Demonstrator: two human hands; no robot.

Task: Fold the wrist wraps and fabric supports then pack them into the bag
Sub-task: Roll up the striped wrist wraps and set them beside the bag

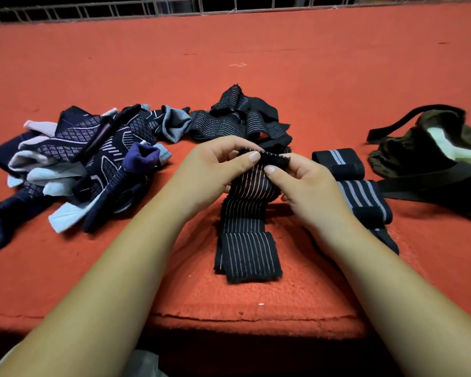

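A long black wrist wrap [245, 224] with thin white stripes hangs from both my hands down to the red surface, its lower end doubled over near the front edge. My left hand [215, 170] and my right hand [302, 183] pinch its upper end between thumbs and fingers. Two folded striped wraps [337, 161] [365, 200] lie just right of my right hand. A dark olive bag [430, 153] with black straps lies open at the far right. More unfolded black wraps [242, 121] are heaped behind my hands.
A tangled pile of navy, white and grey patterned fabric supports [87, 159] covers the left of the red carpeted surface [256, 50]. A metal railing [174, 6] runs along the far edge. The surface's front edge drops off below my forearms.
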